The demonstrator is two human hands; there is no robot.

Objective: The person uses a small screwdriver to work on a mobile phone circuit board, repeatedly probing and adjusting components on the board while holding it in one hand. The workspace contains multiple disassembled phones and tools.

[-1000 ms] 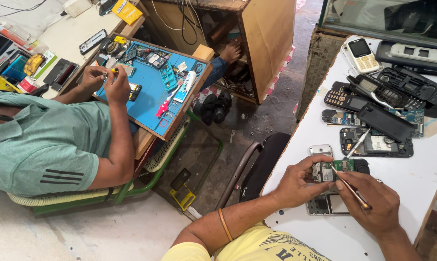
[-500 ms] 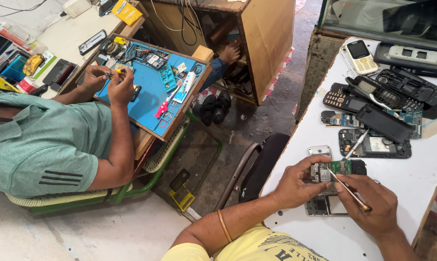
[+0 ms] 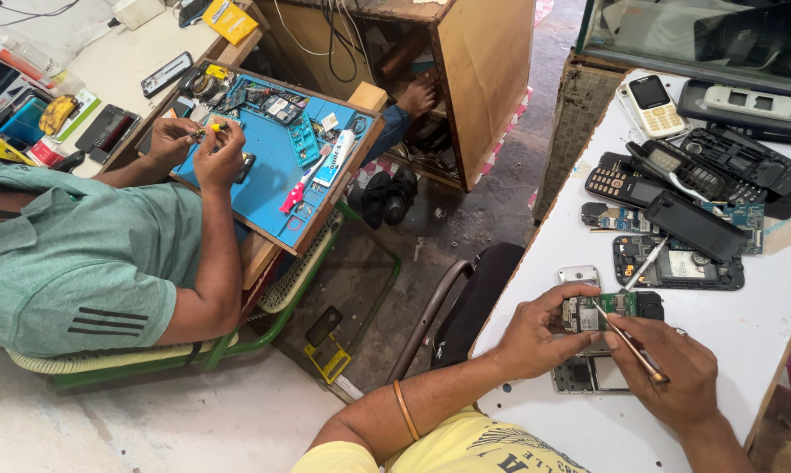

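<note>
My left hand (image 3: 540, 337) grips a small green phone circuit board (image 3: 598, 308) just above the white table (image 3: 728, 324). My right hand (image 3: 675, 377) holds a thin metal tool (image 3: 627, 343) like a pen, its tip touching the board. An opened phone shell (image 3: 588, 375) lies on the table under my hands. A small grey phone part (image 3: 579, 275) sits just beyond the board.
Several dismantled phones and covers (image 3: 675, 219) lie on the table's far side, with a white keypad phone (image 3: 651, 103). To the left a seated person in a green shirt (image 3: 80, 263) works with both hands over a blue mat (image 3: 277, 162). A dark chair (image 3: 474, 298) stands between us.
My hands have barely moved on the board. The person at the left has brought both hands closer together over the blue mat.
</note>
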